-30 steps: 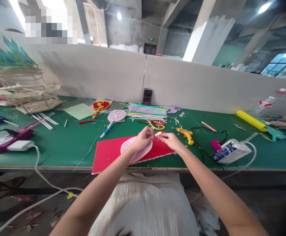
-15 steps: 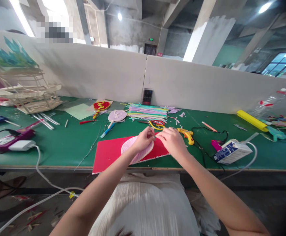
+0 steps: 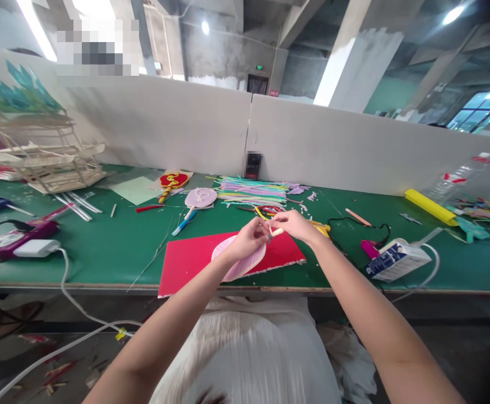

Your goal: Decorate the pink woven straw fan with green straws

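Note:
A pale pink ribbed disc (image 3: 239, 264) lies over a red board (image 3: 190, 259) near the front edge of the green table (image 3: 114, 247). My left hand (image 3: 248, 238) is pinched shut on the disc's upper right edge. My right hand (image 3: 294, 223) hovers just right of it, fingers curled round a thin pale strip (image 3: 276, 231) that runs to the disc's edge. The fingertips of both hands nearly touch.
A yellow glue gun (image 3: 323, 228) with a black cord lies behind my right hand. Further back are a heap of coloured strips (image 3: 251, 191), a lilac disc (image 3: 200, 197) and a red ornament (image 3: 172, 180). A carton (image 3: 396, 259) sits right, a charger (image 3: 35, 248) with a white cable left.
My right hand has lifted and moved back from the disc, and the pale strip in it now shows. The left hand keeps its pinch on the disc's edge.

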Demonstrator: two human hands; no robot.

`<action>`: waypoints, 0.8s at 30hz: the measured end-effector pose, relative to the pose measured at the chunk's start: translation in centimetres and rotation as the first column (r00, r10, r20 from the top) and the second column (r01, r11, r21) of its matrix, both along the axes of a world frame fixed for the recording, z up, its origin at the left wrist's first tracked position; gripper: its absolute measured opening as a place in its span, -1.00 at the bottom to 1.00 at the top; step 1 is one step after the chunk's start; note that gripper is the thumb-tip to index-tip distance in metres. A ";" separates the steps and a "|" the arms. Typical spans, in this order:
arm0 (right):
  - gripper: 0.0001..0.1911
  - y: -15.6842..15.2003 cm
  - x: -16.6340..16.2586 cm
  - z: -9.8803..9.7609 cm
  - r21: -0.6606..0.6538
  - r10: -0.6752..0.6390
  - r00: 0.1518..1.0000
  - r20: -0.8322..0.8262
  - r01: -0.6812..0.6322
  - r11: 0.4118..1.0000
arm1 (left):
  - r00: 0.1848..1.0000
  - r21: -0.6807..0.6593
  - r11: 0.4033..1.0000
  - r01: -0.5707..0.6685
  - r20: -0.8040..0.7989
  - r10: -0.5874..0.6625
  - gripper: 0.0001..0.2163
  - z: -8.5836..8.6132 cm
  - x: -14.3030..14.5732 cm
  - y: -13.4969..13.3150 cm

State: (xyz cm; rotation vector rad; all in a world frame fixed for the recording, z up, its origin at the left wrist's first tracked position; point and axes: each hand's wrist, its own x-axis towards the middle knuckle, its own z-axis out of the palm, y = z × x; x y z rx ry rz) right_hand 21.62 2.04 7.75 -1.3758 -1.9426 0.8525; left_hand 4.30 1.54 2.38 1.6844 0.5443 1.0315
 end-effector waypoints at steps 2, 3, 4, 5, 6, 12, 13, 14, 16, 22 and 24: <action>-0.66 0.3 0.1 -0.8 -0.067 -0.006 0.998 -0.061 0.002 0.998 | 1.000 -0.029 0.999 -0.012 0.015 0.013 -0.83 -0.1 -0.1 0.0; -0.68 0.4 0.2 -1.3 -0.082 -0.017 0.997 -0.077 0.011 0.997 | 1.000 -0.046 0.999 -0.016 0.025 0.017 -0.81 -0.1 -0.1 0.0; -0.71 0.6 0.3 -1.8 -0.088 -0.027 0.996 -0.086 0.019 0.996 | 0.999 -0.062 0.998 -0.018 0.035 0.020 -0.79 -0.1 -0.1 0.0; -0.73 0.6 0.5 -2.2 -0.087 -0.037 0.995 -0.090 0.029 0.996 | 0.999 -0.075 0.997 -0.018 0.042 0.021 -0.78 -0.1 -0.1 0.0; -0.75 0.7 0.6 -2.6 -0.084 -0.041 0.995 -0.089 0.033 0.996 | 0.999 -0.083 0.996 -0.016 0.046 0.020 -0.77 -0.1 -0.1 0.1; -0.68 -0.4 0.5 -3.7 -0.013 -0.053 0.999 -0.009 0.053 0.999 | 0.995 -0.137 0.990 -0.045 0.085 0.057 -0.77 -0.2 0.0 0.3; -0.66 -0.9 0.4 -3.7 0.012 -0.069 0.997 0.017 0.068 0.998 | 0.994 -0.141 0.988 -0.058 0.087 0.070 -0.78 -0.2 0.0 0.4; -0.63 -1.3 0.2 -3.6 0.039 -0.086 0.995 0.048 0.085 0.996 | 0.993 -0.138 0.988 -0.070 0.086 0.083 -0.78 -0.2 0.0 0.6; -0.61 -2.4 -0.2 -3.3 0.107 -0.110 0.987 0.113 0.098 0.989 | 0.992 -0.121 0.988 -0.097 0.074 0.107 -0.80 -0.3 0.1 0.8; -0.73 -5.2 -1.2 -2.0 0.450 -0.196 0.875 0.444 -0.028 0.893 | 0.988 -0.043 0.988 -0.150 0.035 0.151 -0.83 -1.0 0.3 1.3; -0.75 -5.5 -1.6 -1.2 0.544 -0.240 0.799 0.551 -0.125 0.830 | 0.991 -0.012 0.992 -0.129 0.019 0.129 -0.85 -1.1 0.3 1.3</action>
